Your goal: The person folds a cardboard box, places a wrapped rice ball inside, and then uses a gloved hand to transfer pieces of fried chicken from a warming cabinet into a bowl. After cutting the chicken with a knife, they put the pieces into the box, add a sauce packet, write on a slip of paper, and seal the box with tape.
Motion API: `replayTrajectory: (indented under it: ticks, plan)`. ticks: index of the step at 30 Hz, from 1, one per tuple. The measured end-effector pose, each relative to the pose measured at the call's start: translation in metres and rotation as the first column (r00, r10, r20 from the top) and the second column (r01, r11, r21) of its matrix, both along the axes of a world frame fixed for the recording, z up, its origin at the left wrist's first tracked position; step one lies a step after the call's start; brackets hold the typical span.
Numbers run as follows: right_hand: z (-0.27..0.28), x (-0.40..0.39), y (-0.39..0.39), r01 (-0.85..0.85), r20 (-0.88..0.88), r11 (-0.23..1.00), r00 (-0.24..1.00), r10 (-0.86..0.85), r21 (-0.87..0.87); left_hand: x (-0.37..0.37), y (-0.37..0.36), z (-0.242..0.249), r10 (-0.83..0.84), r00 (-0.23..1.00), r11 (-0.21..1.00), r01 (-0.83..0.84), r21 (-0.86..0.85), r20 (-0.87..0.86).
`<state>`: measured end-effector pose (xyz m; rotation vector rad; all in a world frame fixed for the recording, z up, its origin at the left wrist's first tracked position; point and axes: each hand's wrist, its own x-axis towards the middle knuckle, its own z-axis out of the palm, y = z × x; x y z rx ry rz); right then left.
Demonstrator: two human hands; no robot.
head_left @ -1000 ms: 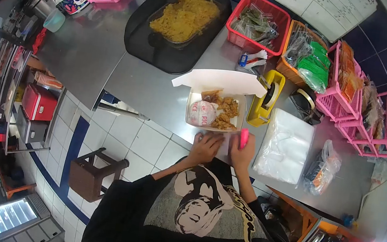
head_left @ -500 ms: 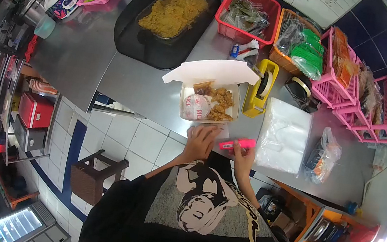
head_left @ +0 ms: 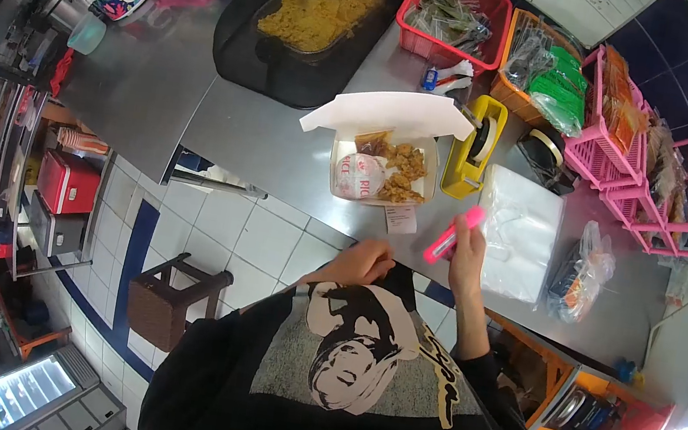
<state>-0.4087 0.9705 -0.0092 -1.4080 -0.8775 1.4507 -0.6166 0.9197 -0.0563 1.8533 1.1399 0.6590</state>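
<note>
My right hand (head_left: 466,263) grips a pink highlighter (head_left: 452,235), held at a slant over the counter beside the stack of clear plastic bags (head_left: 519,235). At the counter's front edge, my left hand (head_left: 366,260) is curled closed with nothing visible in it. A small printed receipt (head_left: 401,219) lies just in front of the open white food box (head_left: 337,157). Inside the box are a wrapped rice portion (head_left: 360,175), pieces of fried chicken (head_left: 403,190) and a brown sauce packet (head_left: 374,142). The box lid stands raised at the back.
A yellow tape dispenser (head_left: 460,165) stands right of the box. Behind are a black tray (head_left: 239,51) of yellow food, a red basket (head_left: 408,41) of packets and an orange basket (head_left: 510,98). Pink baskets (head_left: 607,160) line the right; a brown stool (head_left: 159,312) stands on the floor.
My left hand has drawn back from the receipt, now uncovered, to the counter edge. My right hand has lifted the highlighter up and right, turning it from nearly level to a steep slant.
</note>
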Motion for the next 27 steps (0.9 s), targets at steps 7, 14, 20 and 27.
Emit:
replayTrajectory:
  ticks: [7,14,20,27]
  plan:
    - [0.017,-0.015,-0.026,-0.480,-0.240,0.816,0.875,0.420,-0.322,0.004,0.011,0.008,-0.042,0.999,0.892,0.046,0.449,-0.020]
    - [-0.017,-0.015,-0.039,-0.441,-0.238,0.895,0.878,0.415,-0.065,0.003,0.003,-0.010,-0.132,0.991,0.940,0.131,-0.314,0.019]
    - [-0.017,-0.041,-0.041,-0.186,0.231,0.982,0.957,0.175,0.028,0.028,0.004,-0.011,0.096,0.884,0.835,0.177,-0.520,0.457]
    - [-0.007,-0.027,-0.031,0.219,0.026,0.973,0.975,-0.221,0.067,0.008,0.018,0.026,-0.244,0.933,0.855,0.337,-0.396,0.266]
